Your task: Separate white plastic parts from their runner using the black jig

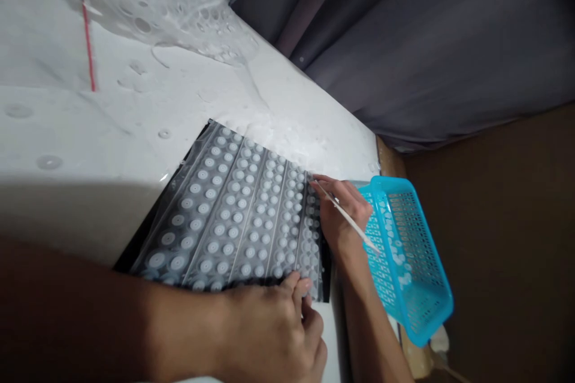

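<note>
White table point(135, 108), dotted sheet point(233, 209), hands point(272, 329) at edges

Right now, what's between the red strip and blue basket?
Head view: tabletop with clear bits, the disc panel, then the right hand holding a white strip.

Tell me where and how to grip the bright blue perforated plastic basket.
The basket is probably best pinched by its right-hand rim, coming from the image's right: that long raised edge stands exposed, while the bare right hand crowds the left side.
</note>
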{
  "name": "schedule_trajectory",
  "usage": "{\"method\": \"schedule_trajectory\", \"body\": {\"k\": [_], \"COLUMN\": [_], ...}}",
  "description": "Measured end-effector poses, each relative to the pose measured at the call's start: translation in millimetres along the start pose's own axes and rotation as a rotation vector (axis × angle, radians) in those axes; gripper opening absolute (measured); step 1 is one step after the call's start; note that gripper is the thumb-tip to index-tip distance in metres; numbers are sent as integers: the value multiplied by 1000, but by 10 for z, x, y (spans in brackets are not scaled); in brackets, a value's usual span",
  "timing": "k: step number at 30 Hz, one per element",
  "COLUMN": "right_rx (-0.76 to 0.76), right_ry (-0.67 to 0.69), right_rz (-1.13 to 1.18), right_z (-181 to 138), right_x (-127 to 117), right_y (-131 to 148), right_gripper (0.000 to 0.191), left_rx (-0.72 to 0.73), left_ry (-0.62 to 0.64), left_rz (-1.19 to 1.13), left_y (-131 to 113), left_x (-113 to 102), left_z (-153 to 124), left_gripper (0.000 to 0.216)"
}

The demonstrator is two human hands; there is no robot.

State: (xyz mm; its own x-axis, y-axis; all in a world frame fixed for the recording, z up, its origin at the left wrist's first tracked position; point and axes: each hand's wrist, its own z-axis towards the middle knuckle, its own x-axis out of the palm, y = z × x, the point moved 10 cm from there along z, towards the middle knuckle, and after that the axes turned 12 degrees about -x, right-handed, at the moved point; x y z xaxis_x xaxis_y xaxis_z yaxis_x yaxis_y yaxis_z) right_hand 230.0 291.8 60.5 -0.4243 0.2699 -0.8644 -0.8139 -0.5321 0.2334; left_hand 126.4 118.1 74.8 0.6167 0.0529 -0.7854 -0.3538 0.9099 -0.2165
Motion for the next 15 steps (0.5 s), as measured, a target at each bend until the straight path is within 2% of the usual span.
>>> {"method": "schedule_trajectory", "body": {"k": [5, 8, 11, 15], "right_rx": [37, 170, 288, 360], "right_ry": [-25, -148, -248, -286], "right_rz": [11, 162, 324, 398], "right_z": [2, -12, -32, -38], "right_x": [22, -31, -34, -3], "right_y": [10, -147, -333, -462], "right_gripper": [14, 13, 22, 26], "left_rx": [-17, -11, -1, 4], "left_ry": [1, -2, -3, -8], "left_rz": [-4, 2, 10, 32], "left_y": [16, 18, 13, 8], "left_x": [-8, -27, -32, -28], "left_z": [-4, -12, -17, -10], "left_gripper": [17, 14, 12, 16]}}
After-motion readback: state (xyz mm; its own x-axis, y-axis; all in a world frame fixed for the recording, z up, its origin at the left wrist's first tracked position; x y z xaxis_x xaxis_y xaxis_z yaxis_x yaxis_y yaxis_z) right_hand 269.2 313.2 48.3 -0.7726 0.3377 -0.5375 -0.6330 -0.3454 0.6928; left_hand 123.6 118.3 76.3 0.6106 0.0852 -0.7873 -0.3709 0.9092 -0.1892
